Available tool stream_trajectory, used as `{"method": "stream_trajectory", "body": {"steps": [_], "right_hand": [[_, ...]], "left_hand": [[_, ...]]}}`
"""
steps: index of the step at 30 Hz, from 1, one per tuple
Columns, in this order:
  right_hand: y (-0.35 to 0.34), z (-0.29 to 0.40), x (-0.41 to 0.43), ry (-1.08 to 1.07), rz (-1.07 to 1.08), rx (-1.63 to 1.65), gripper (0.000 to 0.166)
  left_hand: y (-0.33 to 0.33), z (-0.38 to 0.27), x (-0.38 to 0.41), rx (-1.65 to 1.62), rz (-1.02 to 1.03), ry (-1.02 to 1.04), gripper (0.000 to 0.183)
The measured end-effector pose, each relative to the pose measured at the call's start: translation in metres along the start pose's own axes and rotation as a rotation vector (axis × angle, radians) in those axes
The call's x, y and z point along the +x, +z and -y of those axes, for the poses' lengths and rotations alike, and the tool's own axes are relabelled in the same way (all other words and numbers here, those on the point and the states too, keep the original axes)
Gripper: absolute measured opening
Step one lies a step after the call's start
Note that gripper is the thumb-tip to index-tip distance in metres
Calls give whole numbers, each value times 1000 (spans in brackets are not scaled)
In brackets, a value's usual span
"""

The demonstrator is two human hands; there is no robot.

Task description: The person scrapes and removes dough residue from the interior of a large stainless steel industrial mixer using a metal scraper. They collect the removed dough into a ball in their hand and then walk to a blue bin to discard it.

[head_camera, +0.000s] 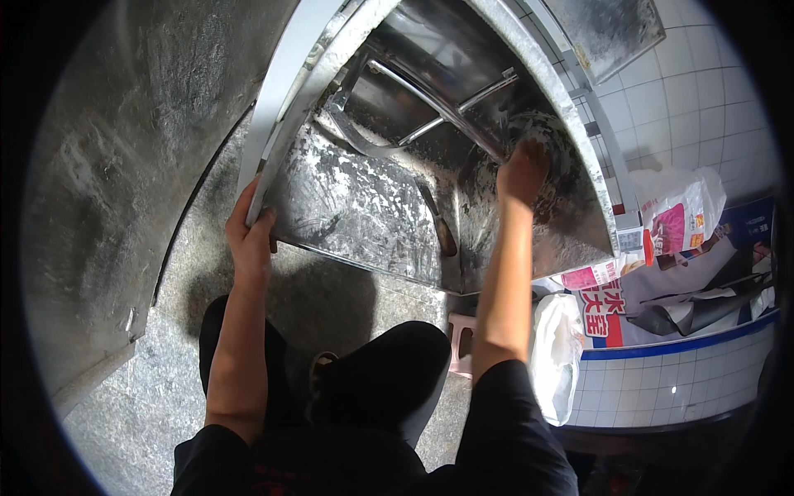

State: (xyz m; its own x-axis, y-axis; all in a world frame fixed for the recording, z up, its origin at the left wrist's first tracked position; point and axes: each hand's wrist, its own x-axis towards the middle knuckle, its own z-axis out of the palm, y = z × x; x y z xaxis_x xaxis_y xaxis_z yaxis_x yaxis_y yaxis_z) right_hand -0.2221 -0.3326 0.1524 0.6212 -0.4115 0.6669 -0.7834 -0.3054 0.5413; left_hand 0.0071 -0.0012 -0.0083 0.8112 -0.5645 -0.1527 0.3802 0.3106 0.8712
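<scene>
A tilted metal mixing trough (366, 204), like that of a dough mixer, fills the middle, its inside smeared with pale residue. My left hand (249, 229) grips the trough's left rim (282, 133), thumb on the inner side. Deep inside, my right hand (526, 170) is curled against the right wall (558, 204), beside the end of a metal mixing shaft (428, 96). Whether it holds anything is hidden by the back of the hand. A curved metal paddle (360, 133) joins the shaft's frame. Along the trough's lower corner lies a scraper or knife with a brown handle (444, 237).
A large metal panel (142, 155) stands close on the left. Plastic bags (682, 211) and a printed sheet bearing writing (701, 291) lie at the right. A white bag (557, 359) and a pink stool (461, 344) are by my right arm, above the stone floor (124, 397).
</scene>
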Motion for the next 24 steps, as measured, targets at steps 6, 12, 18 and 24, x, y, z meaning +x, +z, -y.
{"method": "stream_trajectory", "body": {"steps": [6,12,18,24], "right_hand": [[-16,-2,21,-209,343,-144,20],[-41,0,30,-83,533,-42,27],[-123,83,39,71,523,942,44],[-57,146,114,-276,494,859,37]], "left_hand": [[-1,-3,0,-3,17,20,50],[10,-7,-6,-3,59,32,43],[-3,-8,0,-17,13,65,34],[2,-1,-1,-15,67,14,49]]}}
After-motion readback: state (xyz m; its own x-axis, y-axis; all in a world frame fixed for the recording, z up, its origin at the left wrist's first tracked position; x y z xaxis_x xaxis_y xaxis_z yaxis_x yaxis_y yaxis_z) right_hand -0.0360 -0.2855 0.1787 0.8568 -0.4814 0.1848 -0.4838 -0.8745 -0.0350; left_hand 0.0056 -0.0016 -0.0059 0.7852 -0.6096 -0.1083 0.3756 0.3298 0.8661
